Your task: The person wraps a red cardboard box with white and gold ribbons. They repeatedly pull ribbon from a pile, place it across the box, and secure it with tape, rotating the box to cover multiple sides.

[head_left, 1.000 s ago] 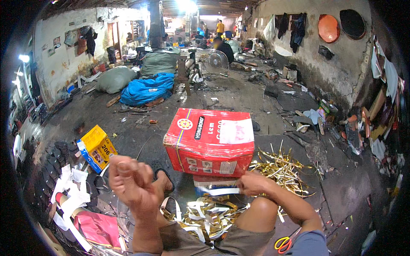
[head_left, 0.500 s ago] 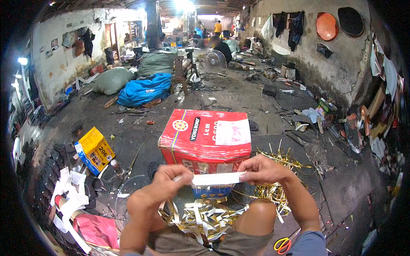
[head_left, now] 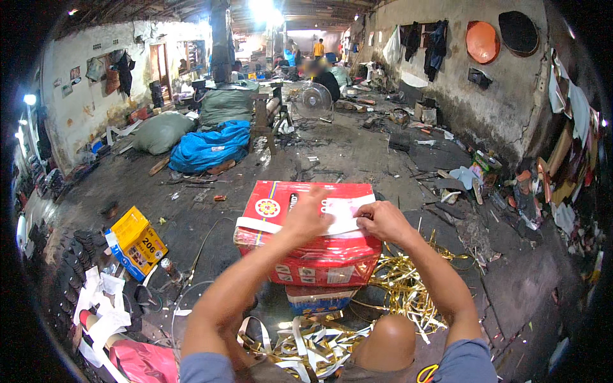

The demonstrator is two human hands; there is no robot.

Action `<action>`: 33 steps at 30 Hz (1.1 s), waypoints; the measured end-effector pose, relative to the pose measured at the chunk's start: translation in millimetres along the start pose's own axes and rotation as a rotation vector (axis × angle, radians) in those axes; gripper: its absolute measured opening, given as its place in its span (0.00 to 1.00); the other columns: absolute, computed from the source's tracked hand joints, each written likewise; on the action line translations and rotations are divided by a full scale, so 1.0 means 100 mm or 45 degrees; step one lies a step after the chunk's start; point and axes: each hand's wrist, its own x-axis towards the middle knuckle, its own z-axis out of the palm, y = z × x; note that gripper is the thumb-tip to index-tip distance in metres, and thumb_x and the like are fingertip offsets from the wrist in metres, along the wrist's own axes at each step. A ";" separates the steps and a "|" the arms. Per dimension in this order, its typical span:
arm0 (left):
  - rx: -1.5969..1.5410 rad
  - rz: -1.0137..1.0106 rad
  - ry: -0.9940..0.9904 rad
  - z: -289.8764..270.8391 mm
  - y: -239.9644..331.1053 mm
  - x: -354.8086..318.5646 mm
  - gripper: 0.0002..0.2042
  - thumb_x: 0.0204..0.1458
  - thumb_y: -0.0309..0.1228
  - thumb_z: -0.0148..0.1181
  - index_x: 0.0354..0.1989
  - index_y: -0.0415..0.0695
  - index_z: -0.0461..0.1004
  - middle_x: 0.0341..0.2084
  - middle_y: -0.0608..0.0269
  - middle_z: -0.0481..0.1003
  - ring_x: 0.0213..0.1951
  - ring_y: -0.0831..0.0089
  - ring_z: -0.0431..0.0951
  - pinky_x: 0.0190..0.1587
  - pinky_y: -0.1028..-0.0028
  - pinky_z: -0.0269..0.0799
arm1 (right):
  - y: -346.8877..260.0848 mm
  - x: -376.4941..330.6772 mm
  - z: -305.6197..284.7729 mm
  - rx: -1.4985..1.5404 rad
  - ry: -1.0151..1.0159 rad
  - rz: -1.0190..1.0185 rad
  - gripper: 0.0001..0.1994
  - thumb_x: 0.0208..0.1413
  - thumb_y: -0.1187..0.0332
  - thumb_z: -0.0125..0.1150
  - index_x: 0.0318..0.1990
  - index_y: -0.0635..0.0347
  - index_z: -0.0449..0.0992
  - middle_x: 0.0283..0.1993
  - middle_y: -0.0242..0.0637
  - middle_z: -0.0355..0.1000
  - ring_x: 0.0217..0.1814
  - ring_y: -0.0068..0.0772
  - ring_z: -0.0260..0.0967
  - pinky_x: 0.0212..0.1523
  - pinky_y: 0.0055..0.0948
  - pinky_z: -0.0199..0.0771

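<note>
A red cardboard box (head_left: 306,255) stands on the floor in front of me, on top of a smaller blue box (head_left: 316,299). A white strip (head_left: 258,225) runs across the red box's top. My left hand (head_left: 305,217) lies flat on the strip, pressing it onto the lid. My right hand (head_left: 382,220) pinches the strip's right end beside a white label (head_left: 345,217). Both forearms reach in from the lower edge, and my bare knee (head_left: 386,341) shows below.
Gold and white foil strips (head_left: 396,287) lie tangled around the boxes. A yellow carton (head_left: 135,242) sits at left near white scraps (head_left: 102,306). Yellow-handled scissors (head_left: 426,373) lie by my right arm. A blue sack (head_left: 211,145), a fan (head_left: 314,101) and distant people are farther back.
One second ago my left hand was raised as a fist near my knee. Both hands then held the white strip in the air, and now they have laid it on the box top.
</note>
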 end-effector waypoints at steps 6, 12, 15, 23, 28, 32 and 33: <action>-0.653 -0.136 -0.009 0.80 0.31 0.01 0.14 0.51 0.28 0.68 0.46 0.38 0.82 0.37 0.51 0.81 0.34 0.61 0.83 0.40 0.64 0.79 | -0.20 -0.23 -0.07 0.022 0.288 0.204 0.12 0.55 0.56 0.70 0.39 0.53 0.84 0.38 0.41 0.83 0.44 0.49 0.80 0.46 0.48 0.79; -0.578 -0.065 -0.015 0.69 0.31 -0.02 0.11 0.50 0.32 0.72 0.40 0.41 0.85 0.33 0.55 0.80 0.33 0.63 0.82 0.38 0.65 0.78 | -0.06 -0.40 -0.08 -0.077 0.322 0.028 0.10 0.57 0.57 0.70 0.41 0.50 0.86 0.40 0.36 0.76 0.46 0.45 0.77 0.47 0.45 0.78; -0.517 -0.070 -0.020 0.67 0.30 -0.04 0.09 0.51 0.33 0.72 0.38 0.43 0.86 0.32 0.56 0.79 0.33 0.62 0.82 0.38 0.65 0.78 | -0.01 -0.42 -0.04 -0.051 0.337 -0.059 0.10 0.58 0.58 0.69 0.41 0.50 0.87 0.41 0.36 0.74 0.44 0.45 0.78 0.45 0.44 0.79; -0.494 -0.100 -0.125 0.63 0.32 -0.07 0.09 0.52 0.32 0.71 0.38 0.41 0.85 0.33 0.56 0.79 0.34 0.66 0.80 0.38 0.66 0.76 | 0.00 -0.49 -0.05 -0.011 0.317 -0.214 0.10 0.58 0.61 0.69 0.41 0.54 0.86 0.43 0.39 0.74 0.42 0.46 0.79 0.44 0.43 0.80; -0.684 -0.165 -0.216 0.60 0.24 -0.06 0.10 0.50 0.31 0.74 0.38 0.40 0.85 0.35 0.60 0.79 0.36 0.71 0.79 0.39 0.68 0.76 | 0.04 -0.49 -0.06 0.119 0.298 -0.181 0.11 0.56 0.61 0.72 0.42 0.55 0.87 0.44 0.41 0.74 0.44 0.44 0.78 0.48 0.41 0.80; -0.744 -0.175 -0.170 0.65 0.23 -0.05 0.09 0.51 0.30 0.74 0.37 0.39 0.85 0.33 0.63 0.79 0.32 0.76 0.78 0.34 0.72 0.75 | 0.09 -0.47 -0.03 0.193 0.338 -0.125 0.12 0.52 0.60 0.75 0.41 0.55 0.89 0.44 0.40 0.73 0.47 0.42 0.77 0.52 0.39 0.79; -0.746 -0.179 -0.166 0.65 0.24 -0.06 0.09 0.51 0.30 0.74 0.37 0.39 0.84 0.32 0.63 0.79 0.31 0.76 0.78 0.32 0.72 0.74 | 0.09 -0.49 0.01 0.211 0.363 -0.108 0.12 0.52 0.60 0.75 0.41 0.55 0.89 0.44 0.40 0.73 0.47 0.41 0.77 0.51 0.39 0.78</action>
